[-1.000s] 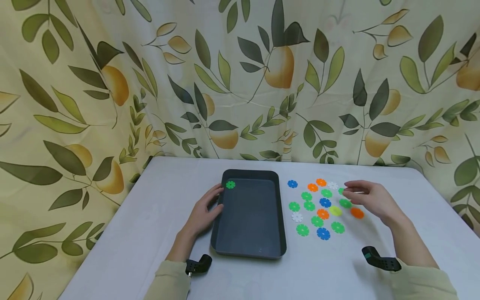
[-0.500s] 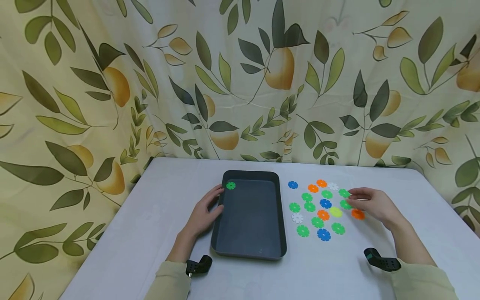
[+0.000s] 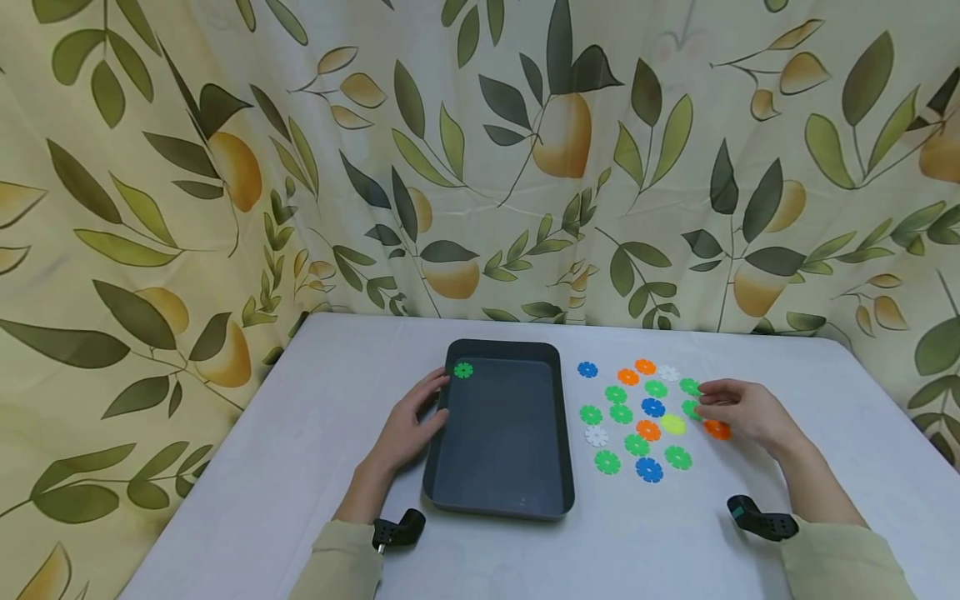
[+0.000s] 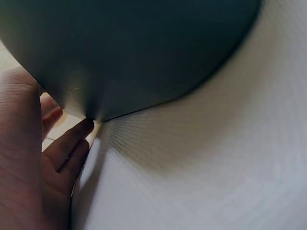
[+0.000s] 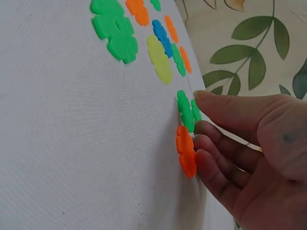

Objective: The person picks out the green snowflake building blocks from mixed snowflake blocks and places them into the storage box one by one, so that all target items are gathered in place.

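Note:
A dark grey tray (image 3: 502,450) lies on the table with one green flower-shaped plastic disc (image 3: 463,370) in its far left corner. My left hand (image 3: 401,432) rests against the tray's left side, fingers relaxed at the rim. My right hand (image 3: 753,414) hovers low at the right edge of a spread of loose discs. Its thumb and fingertips are close to two green discs (image 3: 690,387) and an orange disc (image 3: 717,430). In the right wrist view, the thumb and fingers (image 5: 223,151) stand apart beside the green disc (image 5: 185,111) and orange disc (image 5: 186,152), apparently gripping neither.
Blue discs (image 3: 649,470), white discs (image 3: 597,436), a yellow disc (image 3: 673,424) and several more green and orange ones lie flat right of the tray. A white cloth covers the table (image 3: 300,392). Behind it hangs a patterned curtain (image 3: 495,233).
My right hand has come down and slightly nearer, uncovering the far green disc at its fingertips. The left hand, the tray and the discs stay in place.

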The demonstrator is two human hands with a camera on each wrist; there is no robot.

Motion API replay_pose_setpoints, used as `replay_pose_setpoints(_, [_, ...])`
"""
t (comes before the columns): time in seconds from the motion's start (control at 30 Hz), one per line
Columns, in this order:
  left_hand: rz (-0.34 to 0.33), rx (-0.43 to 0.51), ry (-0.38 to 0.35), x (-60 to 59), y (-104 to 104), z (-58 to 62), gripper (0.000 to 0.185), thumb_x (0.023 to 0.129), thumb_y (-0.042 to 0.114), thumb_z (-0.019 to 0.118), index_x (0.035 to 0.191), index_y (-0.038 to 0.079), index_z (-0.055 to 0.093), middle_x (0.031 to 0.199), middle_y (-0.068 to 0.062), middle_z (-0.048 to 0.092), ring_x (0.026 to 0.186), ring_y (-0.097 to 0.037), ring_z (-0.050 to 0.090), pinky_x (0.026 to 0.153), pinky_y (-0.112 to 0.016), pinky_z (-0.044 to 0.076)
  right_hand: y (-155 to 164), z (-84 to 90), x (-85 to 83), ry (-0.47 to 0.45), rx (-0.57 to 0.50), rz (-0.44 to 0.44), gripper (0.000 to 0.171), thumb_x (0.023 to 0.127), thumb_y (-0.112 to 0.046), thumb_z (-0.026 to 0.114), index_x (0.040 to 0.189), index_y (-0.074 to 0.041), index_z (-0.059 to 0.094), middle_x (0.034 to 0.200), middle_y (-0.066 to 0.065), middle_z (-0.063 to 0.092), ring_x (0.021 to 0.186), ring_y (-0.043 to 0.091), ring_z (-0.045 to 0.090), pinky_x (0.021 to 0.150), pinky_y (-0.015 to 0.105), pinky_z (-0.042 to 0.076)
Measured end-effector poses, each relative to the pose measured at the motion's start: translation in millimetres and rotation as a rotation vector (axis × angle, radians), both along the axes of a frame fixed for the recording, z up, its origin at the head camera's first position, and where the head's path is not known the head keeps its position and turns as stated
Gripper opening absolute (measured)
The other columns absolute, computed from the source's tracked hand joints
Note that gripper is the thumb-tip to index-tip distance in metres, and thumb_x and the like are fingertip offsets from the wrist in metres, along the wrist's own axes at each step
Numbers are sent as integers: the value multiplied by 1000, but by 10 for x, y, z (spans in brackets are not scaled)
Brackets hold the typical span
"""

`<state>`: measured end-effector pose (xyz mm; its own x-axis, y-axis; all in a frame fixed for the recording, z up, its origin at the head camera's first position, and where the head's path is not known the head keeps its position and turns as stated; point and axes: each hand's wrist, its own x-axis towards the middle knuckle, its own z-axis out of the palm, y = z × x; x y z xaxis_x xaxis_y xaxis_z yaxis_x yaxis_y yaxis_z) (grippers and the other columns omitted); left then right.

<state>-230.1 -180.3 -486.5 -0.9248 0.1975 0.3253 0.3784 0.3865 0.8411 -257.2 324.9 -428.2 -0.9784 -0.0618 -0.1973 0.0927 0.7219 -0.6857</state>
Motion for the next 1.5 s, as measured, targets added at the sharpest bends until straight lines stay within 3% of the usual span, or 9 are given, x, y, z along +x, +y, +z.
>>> replay_pose_setpoints(0.33, [24,20,-11,50,77,104,47,95,-6,60,141,-8,52,156,-18,40,143,-33,39,116,-47,33,-50,-6,-41,18,95,0,57,90,-20,76,130,13,54,119,31,59,106,45,53,77,34,52])
replay_pose_setpoints(0.67, [4,-4,-12,-3,6,17,49,95,4,64,144,2,54,158,-6,41,144,-22,39,116,-38,35,-76,-31,-37,31,118,-4,50,90,-13,75,128,13,56,117,31,59,102,43,53,78,37,53])
replay_pose_setpoints(0.97, [-1,-12,-7,6,1,21,50,95,5,63,144,1,54,158,-6,40,144,-22,38,115,-37,35,-95,-42,-46,31,117,11,47,90,-10,74,127,14,57,112,29,59,98,40,51,76,36,52])
replay_pose_setpoints(1.5, [-3,-22,11,0,-2,13,50,95,4,64,144,1,54,158,-6,41,143,-23,39,115,-39,36,-81,-17,-83,9,129,123,38,91,-6,71,121,15,59,103,20,59,93,34,49,77,36,49])
